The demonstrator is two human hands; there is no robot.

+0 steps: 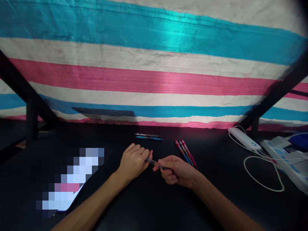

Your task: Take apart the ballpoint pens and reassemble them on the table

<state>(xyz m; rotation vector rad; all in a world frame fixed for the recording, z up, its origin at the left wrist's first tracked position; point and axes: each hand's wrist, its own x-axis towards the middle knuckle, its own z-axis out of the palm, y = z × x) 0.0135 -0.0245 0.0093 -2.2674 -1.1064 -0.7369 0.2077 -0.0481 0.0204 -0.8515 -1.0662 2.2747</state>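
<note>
Between my two hands a dark, partly clear pen (152, 161) slants over the black table. My left hand (135, 159) is closed around its far left end, which is hidden in the fist. The fingers and thumb of my right hand (176, 170) pinch the other end. Beyond the left hand lie two pens, a blue pen (149, 138) and a darker pen (147, 135), side by side. Just past the right hand, three pens (185, 151) with red ends lie in a slanted row, one with a blue lower part.
A lit phone-like screen (74, 179), blurred out, lies at the left. At the right are a white power strip (286, 163), a white device (244, 138) and a looping white cable (264, 189). A striped cloth (154, 80) hangs behind the table (134, 208), with dark frame bars at both sides.
</note>
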